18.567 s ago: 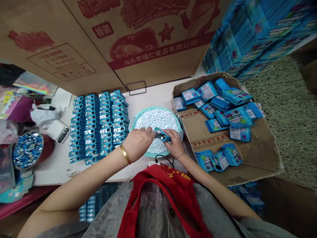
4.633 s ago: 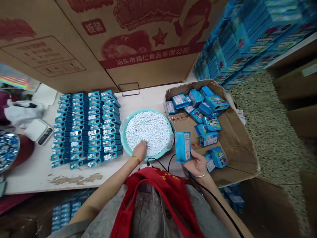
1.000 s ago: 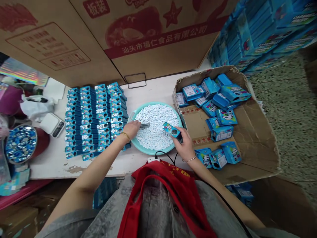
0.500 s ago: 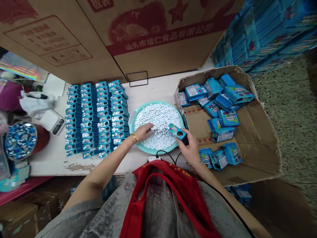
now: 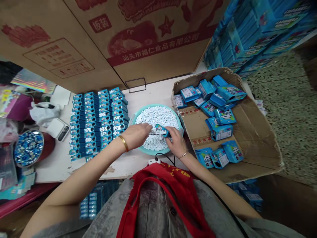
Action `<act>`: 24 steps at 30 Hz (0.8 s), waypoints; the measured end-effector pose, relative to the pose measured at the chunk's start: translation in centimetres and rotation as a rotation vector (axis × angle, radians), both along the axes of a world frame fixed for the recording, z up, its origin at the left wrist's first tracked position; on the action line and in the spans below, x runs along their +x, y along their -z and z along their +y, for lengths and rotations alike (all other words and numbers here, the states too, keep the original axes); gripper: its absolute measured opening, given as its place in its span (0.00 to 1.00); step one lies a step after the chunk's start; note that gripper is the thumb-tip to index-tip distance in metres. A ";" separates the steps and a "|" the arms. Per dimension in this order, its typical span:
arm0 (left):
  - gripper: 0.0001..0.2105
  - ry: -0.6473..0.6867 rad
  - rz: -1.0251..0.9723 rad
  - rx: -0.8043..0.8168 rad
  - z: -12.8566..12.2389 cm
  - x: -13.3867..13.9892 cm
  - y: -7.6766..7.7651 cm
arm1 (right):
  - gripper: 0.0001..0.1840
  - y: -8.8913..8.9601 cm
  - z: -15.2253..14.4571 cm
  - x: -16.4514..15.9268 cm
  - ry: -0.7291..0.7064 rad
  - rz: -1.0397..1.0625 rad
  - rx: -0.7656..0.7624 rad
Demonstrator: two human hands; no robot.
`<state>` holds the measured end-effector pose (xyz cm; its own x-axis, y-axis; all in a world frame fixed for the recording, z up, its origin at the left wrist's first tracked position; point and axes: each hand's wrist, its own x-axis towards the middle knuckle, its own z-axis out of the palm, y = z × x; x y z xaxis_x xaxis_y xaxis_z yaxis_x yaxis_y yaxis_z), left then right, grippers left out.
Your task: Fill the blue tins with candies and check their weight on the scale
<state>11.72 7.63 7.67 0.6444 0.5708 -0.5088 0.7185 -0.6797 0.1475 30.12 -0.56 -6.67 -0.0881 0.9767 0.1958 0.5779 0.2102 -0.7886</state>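
A wide, pale green basin [image 5: 136,116] of small white candies [image 5: 158,114] stands in front of me. Over it, my right hand [image 5: 176,142] grips a small blue candy box [image 5: 160,127], which lies tilted with its printed end up. My left hand [image 5: 137,135], wearing a gold bangle, is closed at the box's left end, its fingertips partly hidden behind the knuckles. White candies show at those fingertips and along the box's near side. Left of the basin, several rows of upright blue boxes [image 5: 92,127] stand close together, many with white candies on top.
An open cardboard tray [image 5: 190,124] at right holds scattered blue boxes [image 5: 223,129]. A large carton [image 5: 153,62] backs the table. At left are a small scale [image 5: 58,129] and a tub of shiny blue-silver pieces [image 5: 29,147]. A black cable [image 5: 165,152] runs by the basin.
My left hand has lifted from the candies to the box's end. My right hand has brought the box leftward over the basin. The view has shifted slightly.
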 end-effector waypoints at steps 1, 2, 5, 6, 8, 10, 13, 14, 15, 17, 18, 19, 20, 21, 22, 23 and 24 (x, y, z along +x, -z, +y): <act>0.12 0.009 0.051 0.032 -0.4 0.9 -0.7 | 0.26 0.1 0.0 -0.1 -0.004 -0.003 0.011; 0.13 0.018 0.090 0.064 -0.8 1.8 -1.4 | 0.26 0.2 -0.1 -0.1 -0.005 -0.003 0.018; 0.13 0.057 0.139 0.109 -1.7 3.2 -2.9 | 0.25 0.4 -0.2 -0.1 0.003 0.011 0.023; 0.12 0.065 0.140 0.111 -1.6 3.1 -2.9 | 0.24 0.5 -0.2 0.0 0.010 0.016 0.021; 0.11 0.051 0.126 0.134 -0.7 1.9 -2.1 | 0.24 0.6 -0.3 0.3 0.027 0.025 0.010; 0.12 -0.037 0.120 0.205 1.1 -0.2 0.3 | 0.22 0.8 -0.3 0.6 0.046 0.037 -0.009; 0.14 -0.235 0.127 0.278 4.2 -3.3 6.2 | 0.21 1.0 -0.4 1.1 0.067 0.060 -0.035; 0.15 -0.281 0.101 0.249 5.0 -3.9 8.3 | 0.20 1.0 -0.5 1.2 0.072 0.066 -0.038; 0.15 -0.302 0.060 0.210 5.5 -4.3 10.3 | 0.20 1.0 -0.6 1.3 0.076 0.071 -0.037; 0.15 -0.306 -0.004 0.140 5.7 -4.0 13.8 | 0.19 0.8 -0.7 1.5 0.084 0.076 -0.031; 0.15 -0.301 -0.031 0.112 5.4 -3.6 15.1 | 0.19 0.6 -0.8 1.5 0.090 0.078 -0.030; 0.15 -0.298 -0.054 0.088 4.9 -3.0 16.2 | 0.18 0.5 -0.8 1.6 0.096 0.082 -0.030; 0.16 -0.298 -0.080 0.061 4.3 -2.4 17.2 | 0.18 0.3 -0.9 1.6 0.107 0.087 -0.032; 0.16 -0.298 -0.109 0.031 3.5 -1.7 17.9 | 0.18 0.2 -1.0 1.7 0.122 0.094 -0.036; 0.17 -0.297 -0.138 -0.003 2.8 -1.1 18.5 | 0.18 0.0 -1.0 1.7 0.140 0.102 -0.043; 0.18 -0.296 -0.168 -0.038 2.1 -0.7 18.9 | 0.18 -0.1 -1.1 1.8 0.159 0.110 -0.051; 0.19 -0.297 -0.197 -0.070 1.5 -0.4 19.2 | 0.18 -0.1 -1.2 1.8 0.176 0.118 -0.061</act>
<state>11.34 9.12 -11.54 0.5452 0.7160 -0.4359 0.8363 -0.4285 0.3422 31.96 -1.71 -6.57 0.1046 0.9853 0.1350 0.5047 0.0643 -0.8609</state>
